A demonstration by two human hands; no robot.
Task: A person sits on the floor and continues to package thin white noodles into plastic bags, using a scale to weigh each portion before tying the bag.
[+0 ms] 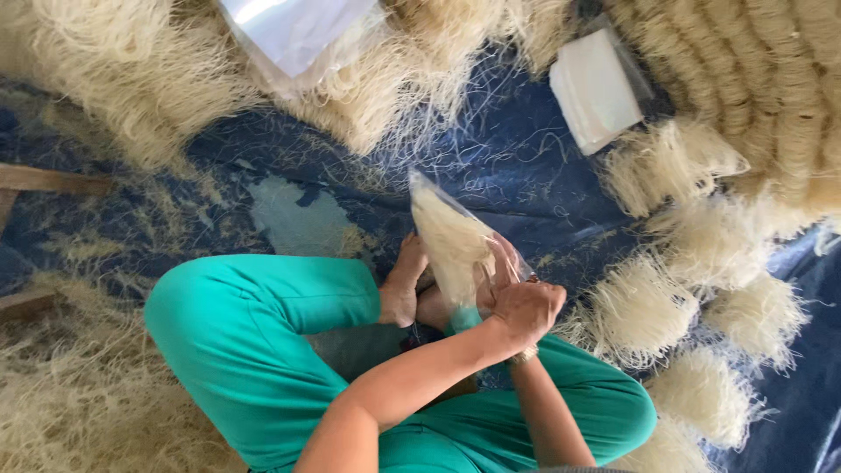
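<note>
Both hands, the left hand (526, 308) and the right hand (501, 270), are closed around a clear plastic bag (455, 241) filled with pale dried noodles, above the crossed legs. Right of the bag lie noodle bundles (639, 307) on blue tarp (526, 175); beyond it, a stack of empty bags (596, 88).

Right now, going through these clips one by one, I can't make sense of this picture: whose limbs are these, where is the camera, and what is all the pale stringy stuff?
There is no machine here. The camera sits on a person's head and looks straight down, so you see their own arms and crossed legs in green trousers as they sit on a blue tarp. Both hands meet at a clear plastic bag stuffed with thin pale noodles. The left hand grips its lower end from the front; the right hand is mostly hidden behind it. Loose noodle bundles lie at the right, larger heaps fill the edges, and a stack of flat empty bags lies above.
</note>
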